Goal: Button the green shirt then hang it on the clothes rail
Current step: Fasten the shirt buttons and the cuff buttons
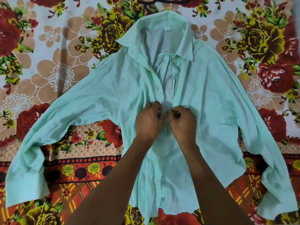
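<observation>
A pale green long-sleeved shirt (211, 98) lies face up on a flowered bedsheet (53, 73), collar far from me, both sleeves spread out. Its front is closed below my hands, where small white buttons (158, 158) show along the placket; above my hands the front gapes open up to the collar. My left hand (150, 121) pinches the left front edge at mid-chest. My right hand (182, 120) pinches the right front edge just beside it, fingertips nearly touching. Whatever is between the fingers is hidden.
A black hanger (172, 0) lies partly in view at the far edge, just beyond the collar. The bedsheet with red and yellow roses fills the whole view around the shirt. No clothes rail is in view.
</observation>
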